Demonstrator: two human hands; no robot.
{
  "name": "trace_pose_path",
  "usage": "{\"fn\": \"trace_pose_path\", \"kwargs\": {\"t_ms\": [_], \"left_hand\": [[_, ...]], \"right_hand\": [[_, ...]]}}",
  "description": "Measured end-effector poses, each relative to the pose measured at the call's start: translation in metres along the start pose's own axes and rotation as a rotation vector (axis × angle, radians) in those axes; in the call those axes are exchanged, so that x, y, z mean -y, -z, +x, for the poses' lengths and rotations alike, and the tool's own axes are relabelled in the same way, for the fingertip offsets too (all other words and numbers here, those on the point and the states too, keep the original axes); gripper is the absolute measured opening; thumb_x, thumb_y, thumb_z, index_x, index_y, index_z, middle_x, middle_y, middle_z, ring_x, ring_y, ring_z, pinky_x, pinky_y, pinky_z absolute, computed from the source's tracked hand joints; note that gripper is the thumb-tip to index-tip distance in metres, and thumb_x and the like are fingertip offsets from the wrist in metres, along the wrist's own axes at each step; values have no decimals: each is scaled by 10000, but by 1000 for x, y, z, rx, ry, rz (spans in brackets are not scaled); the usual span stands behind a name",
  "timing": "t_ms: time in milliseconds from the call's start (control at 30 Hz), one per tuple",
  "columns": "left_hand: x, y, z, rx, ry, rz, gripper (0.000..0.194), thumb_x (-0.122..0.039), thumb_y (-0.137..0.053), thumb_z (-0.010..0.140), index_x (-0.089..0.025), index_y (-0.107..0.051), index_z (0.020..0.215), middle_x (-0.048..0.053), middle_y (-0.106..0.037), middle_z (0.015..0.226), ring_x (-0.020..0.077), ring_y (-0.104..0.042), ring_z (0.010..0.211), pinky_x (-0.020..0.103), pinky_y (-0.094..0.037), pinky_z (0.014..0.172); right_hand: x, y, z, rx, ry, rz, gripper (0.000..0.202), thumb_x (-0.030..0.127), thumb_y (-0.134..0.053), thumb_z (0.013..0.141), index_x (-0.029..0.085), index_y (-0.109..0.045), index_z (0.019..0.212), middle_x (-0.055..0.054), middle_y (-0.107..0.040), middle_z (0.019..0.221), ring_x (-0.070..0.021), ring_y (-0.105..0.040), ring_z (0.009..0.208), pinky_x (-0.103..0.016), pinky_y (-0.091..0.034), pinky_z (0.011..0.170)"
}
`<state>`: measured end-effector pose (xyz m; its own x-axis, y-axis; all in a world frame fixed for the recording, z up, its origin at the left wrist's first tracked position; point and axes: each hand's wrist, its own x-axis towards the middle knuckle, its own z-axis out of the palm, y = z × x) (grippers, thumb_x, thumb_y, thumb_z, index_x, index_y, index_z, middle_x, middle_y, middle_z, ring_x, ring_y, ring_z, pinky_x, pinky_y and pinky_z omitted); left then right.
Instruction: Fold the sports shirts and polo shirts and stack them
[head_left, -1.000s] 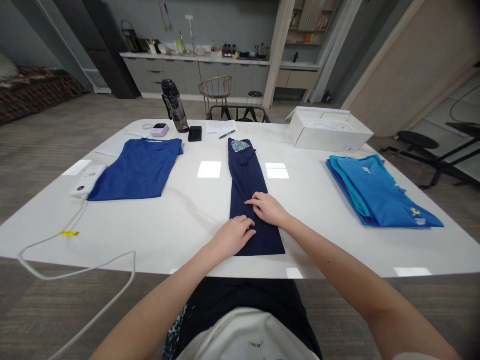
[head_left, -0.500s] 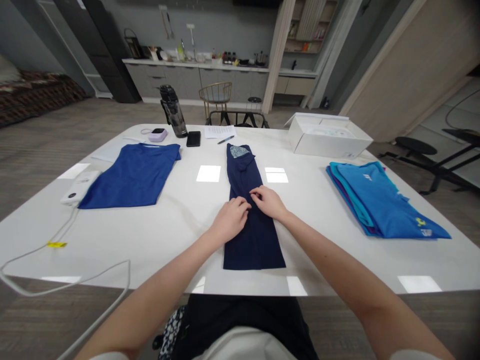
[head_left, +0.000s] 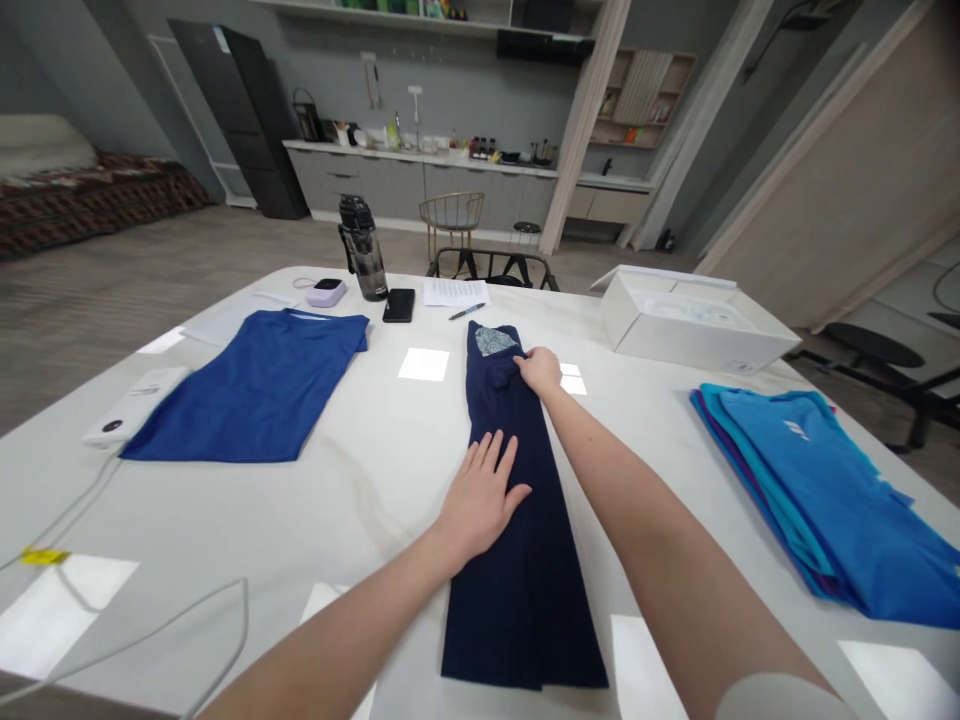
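A pair of dark navy trousers (head_left: 536, 590) lies folded lengthwise on the white table, hems toward me. Patterned grey-blue lining (head_left: 495, 341) shows at the far end. My left hand (head_left: 484, 495) rests flat on the middle of the trousers, fingers spread. Near the far end, my right hand (head_left: 540, 370) pinches the right edge of the cloth between thumb and fingers. To the left lies a blue shirt (head_left: 255, 390), spread in a flat fold. A stack of folded blue and teal clothes (head_left: 832, 480) sits on the right.
A white open box (head_left: 690, 330) stands at the back right. Toward the back left are a water bottle (head_left: 364, 250), a black phone (head_left: 399, 305), a lilac device (head_left: 326, 292), paper (head_left: 454, 292) and a pen (head_left: 466, 311). A white power bank-like block (head_left: 135, 408) trails a cable.
My right hand has moved away from me to the far end of the trousers and grips the edge there. My left hand has flattened out on the cloth. The view has tilted up.
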<state>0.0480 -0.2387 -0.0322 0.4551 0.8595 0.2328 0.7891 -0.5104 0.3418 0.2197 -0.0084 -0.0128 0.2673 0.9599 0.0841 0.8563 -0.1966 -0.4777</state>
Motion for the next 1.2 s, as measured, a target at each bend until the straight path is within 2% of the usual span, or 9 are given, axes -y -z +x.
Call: {"fn": "trace_pose_path", "kwargs": {"t_ms": [133, 267, 500, 633, 700, 767, 900, 1033, 1200], "left_hand": [[-1, 5, 2, 15, 2, -2, 689, -563, -383, 1012, -240, -240, 1604, 120, -261, 1658, 314, -229, 1531, 527, -300, 1218], [-4, 7, 2, 8, 0, 4, 730, -572, -445, 989, -254, -231, 1610, 114, -194, 1677, 327, -217, 1533, 538, -329, 1204], [-5, 10, 2, 38, 8, 38, 726, -578, -444, 991, -251, -242, 1606, 105, -188, 1681, 297, -210, 1538, 511, -301, 1220], [-2, 7, 1, 53, -16, 5, 709, -637, -351, 995, -266, -282, 1595, 92, -273, 1658, 285, -223, 1536, 520, -246, 1240], [-2, 6, 0, 58, -17, -4, 682, -634, -342, 999, -289, -307, 1586, 68, -291, 1653, 290, -221, 1536, 526, -231, 1244], [-2, 6, 0, 60, -14, -12, 662, -628, -344, 1001, -311, -317, 1581, 45, -300, 1651, 303, -220, 1534, 538, -223, 1243], [-3, 5, 0, 62, -22, -13, 660, -634, -358, 994, -335, -316, 1580, 29, -290, 1656, 340, -205, 1533, 566, -229, 1230], [-6, 6, 0, 47, -10, 9, 711, -636, -407, 977, -314, -278, 1597, 65, -214, 1679, 386, -186, 1530, 584, -251, 1209], [-9, 4, -3, 40, 4, 54, 722, -634, -385, 984, -280, -271, 1602, 93, -208, 1678, 365, -215, 1527, 571, -240, 1215]], "right_hand": [[-1, 2, 17, -146, 182, 37, 199, 355, -590, 907, 205, -715, 946, -90, -732, 981, -263, -649, 961, -371, -485, 864], [3, 7, 40, -243, 255, 90, 242, 361, -515, 957, 214, -676, 1062, -79, -734, 1012, -257, -641, 970, -366, -465, 881], [-3, -9, 55, -20, 33, 30, 287, 316, -550, 915, 195, -680, 1140, -120, -704, 1119, -282, -636, 1043, -380, -478, 907], [5, -11, 35, -198, 206, -51, 458, 361, -456, 968, 138, -567, 1353, -204, -569, 1362, -333, -543, 1222, -460, -443, 1004], [10, -12, 20, -124, 393, -94, 503, 424, -380, 1012, 171, -524, 1423, -184, -498, 1474, -332, -467, 1327, -509, -383, 1087], [11, -15, 5, 68, 520, -160, 542, 511, -315, 1034, 264, -461, 1494, -114, -410, 1577, -324, -375, 1421, -602, -283, 1149], [0, -19, -11, 230, 454, -289, 615, 630, -226, 1022, 384, -279, 1582, -30, -214, 1677, -341, -181, 1522, -763, -114, 1131], [-9, -9, -21, 193, 334, -335, 667, 654, -248, 1007, 355, -229, 1604, -52, -157, 1688, -367, -146, 1531, -779, -122, 1119], [-23, 19, -72, 90, 477, -271, 594, 499, -425, 1009, 313, -342, 1567, -78, -216, 1673, -351, -195, 1523, -733, -197, 1138]]}}
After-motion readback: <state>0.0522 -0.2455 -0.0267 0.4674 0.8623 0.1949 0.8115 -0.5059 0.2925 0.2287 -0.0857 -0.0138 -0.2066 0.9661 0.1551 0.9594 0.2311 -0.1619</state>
